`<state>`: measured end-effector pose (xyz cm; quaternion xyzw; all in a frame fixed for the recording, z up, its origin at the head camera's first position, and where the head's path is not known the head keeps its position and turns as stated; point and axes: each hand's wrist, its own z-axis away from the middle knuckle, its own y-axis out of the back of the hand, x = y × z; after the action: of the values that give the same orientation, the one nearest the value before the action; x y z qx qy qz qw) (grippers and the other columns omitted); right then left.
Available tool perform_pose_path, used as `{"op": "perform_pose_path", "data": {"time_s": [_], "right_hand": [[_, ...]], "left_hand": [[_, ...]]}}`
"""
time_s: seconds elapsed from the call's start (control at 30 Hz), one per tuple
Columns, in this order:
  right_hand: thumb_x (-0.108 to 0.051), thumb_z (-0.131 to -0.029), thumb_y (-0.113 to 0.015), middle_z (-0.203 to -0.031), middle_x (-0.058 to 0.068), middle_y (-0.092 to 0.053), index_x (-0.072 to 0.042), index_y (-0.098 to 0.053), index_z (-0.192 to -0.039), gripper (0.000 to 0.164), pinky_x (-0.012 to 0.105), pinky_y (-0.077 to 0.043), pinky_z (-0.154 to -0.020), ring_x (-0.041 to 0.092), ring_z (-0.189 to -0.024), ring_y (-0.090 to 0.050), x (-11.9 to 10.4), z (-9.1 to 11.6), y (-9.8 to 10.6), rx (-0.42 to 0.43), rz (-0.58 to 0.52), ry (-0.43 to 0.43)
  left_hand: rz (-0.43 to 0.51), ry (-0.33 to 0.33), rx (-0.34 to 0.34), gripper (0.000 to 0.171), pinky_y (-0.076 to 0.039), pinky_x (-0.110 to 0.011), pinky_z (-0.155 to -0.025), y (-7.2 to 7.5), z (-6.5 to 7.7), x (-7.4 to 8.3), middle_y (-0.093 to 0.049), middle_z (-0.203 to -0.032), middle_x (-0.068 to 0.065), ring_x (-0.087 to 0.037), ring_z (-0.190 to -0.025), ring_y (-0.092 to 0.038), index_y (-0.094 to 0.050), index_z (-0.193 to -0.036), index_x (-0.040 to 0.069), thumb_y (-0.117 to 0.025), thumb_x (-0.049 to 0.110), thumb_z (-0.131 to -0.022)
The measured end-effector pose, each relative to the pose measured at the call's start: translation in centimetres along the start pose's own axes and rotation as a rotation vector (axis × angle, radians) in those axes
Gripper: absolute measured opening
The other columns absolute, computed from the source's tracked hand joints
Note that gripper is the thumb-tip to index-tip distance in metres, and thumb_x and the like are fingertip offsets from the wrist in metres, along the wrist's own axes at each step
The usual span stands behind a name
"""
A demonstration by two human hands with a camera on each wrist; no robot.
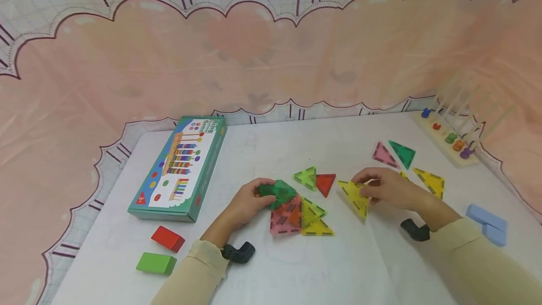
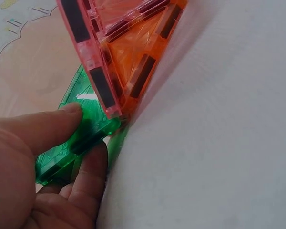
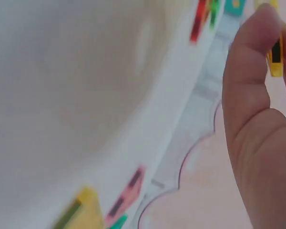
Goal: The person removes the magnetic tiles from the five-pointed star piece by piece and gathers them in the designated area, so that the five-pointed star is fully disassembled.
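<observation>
My left hand (image 1: 247, 204) pinches a translucent green magnetic tile (image 1: 284, 192) between thumb and fingers, at the upper edge of a pink tile (image 1: 279, 226). An orange triangle tile (image 2: 133, 55) shows against the pink one in the left wrist view. Overlapping yellow triangle tiles (image 1: 318, 228) adjoin the pink tile on its right. To the right, my right hand (image 1: 391, 189) holds a yellow triangle tile (image 1: 354, 196) by one edge, with a corner pointing down. Only a sliver of that tile (image 3: 276, 59) shows past the thumb in the right wrist view.
Light green (image 1: 306, 178) and red (image 1: 325, 183) triangle tiles lie between the hands. Pink (image 1: 384, 154), green (image 1: 403, 152) and yellow (image 1: 431, 181) triangles sit beyond the right hand. A game box (image 1: 182, 168), red block (image 1: 168, 238), green block (image 1: 155, 263), blue blocks (image 1: 487, 220) and a peg board (image 1: 450, 152) surround them.
</observation>
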<state>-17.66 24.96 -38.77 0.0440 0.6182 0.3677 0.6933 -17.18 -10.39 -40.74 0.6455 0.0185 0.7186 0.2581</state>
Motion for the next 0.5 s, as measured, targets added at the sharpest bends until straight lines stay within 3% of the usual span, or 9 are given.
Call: {"op": "perform_pose_path", "data": {"time_s": [0.23, 0.5], "right_hand": [[-0.019, -0.086, -0.06, -0.118, 0.016, -0.05, -0.005, -0.056, -0.117, 0.034, 0.028, -0.048, -0.072, 0.023, -0.089, -0.057, 0.8, -3.0, 3.3, 0.091, -0.014, -0.077], [-0.017, -0.087, -0.056, -0.128, 0.016, -0.041, -0.007, -0.048, -0.126, 0.041, 0.035, -0.044, -0.083, 0.028, -0.101, -0.048, 0.9, -6.5, 4.9, 0.123, 0.08, -0.179]], "left_hand": [[0.029, 0.009, 0.0, 0.038, -0.043, -0.029, -0.076, 0.1, -1.4, -2.7, -0.059, -0.102, -0.003, -0.014, -0.087, -0.055, -0.056, -0.115, 0.017, -0.068, 0.02, -0.079], [0.019, -0.004, -0.013, 0.038, -0.043, -0.03, -0.076, 0.0, -1.7, -3.3, -0.059, -0.101, -0.001, -0.015, -0.087, -0.055, -0.056, -0.113, 0.022, -0.069, 0.027, -0.078]]}}
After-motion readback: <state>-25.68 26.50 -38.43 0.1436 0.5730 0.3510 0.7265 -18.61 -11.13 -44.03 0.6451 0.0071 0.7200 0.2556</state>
